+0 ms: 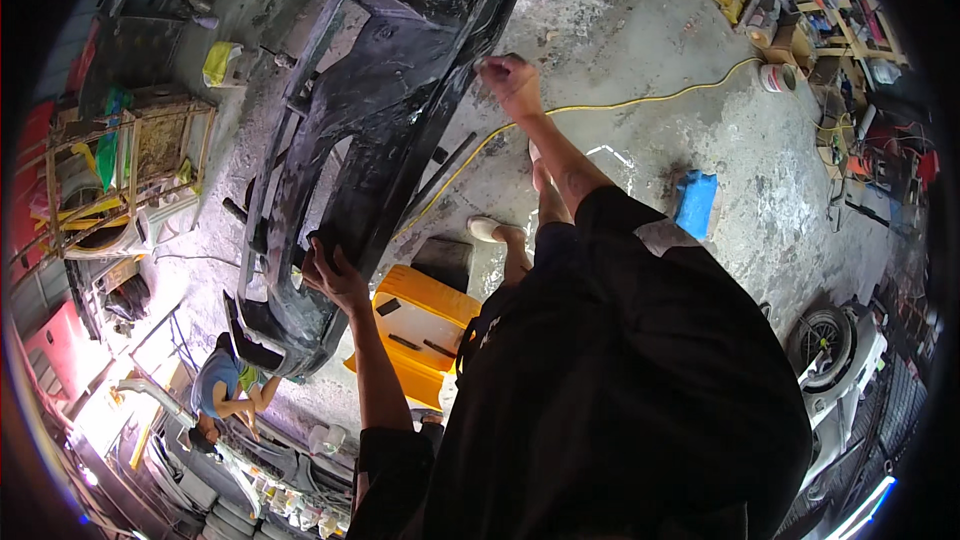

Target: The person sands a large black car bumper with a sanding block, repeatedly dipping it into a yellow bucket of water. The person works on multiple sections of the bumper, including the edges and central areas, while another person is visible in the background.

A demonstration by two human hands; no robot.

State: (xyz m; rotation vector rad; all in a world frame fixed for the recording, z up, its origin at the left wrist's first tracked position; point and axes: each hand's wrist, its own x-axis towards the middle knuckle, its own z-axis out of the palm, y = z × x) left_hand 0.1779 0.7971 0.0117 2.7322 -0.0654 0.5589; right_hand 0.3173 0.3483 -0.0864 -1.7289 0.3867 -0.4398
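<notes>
A long black car bumper point(410, 140), its surface scuffed and smeared with grey, runs from the top of the view down to the lower left. My left hand point(338, 278) grips the bumper near its lower end, fingers curled at the edge of an opening. My right hand point(512, 86) is closed at the bumper's right edge, higher up. Its fingertips are pressed together by the edge, and whatever may be in them is too small to make out.
A yellow plastic stool point(425, 285) stands beside my left forearm. A yellow hose point(640, 104) crosses the concrete floor; a blue bundle point(696, 204) lies right. Another person point(222, 385) crouches lower left. A metal rack point(130, 175) stands left, a wheel point(822, 348) lower right.
</notes>
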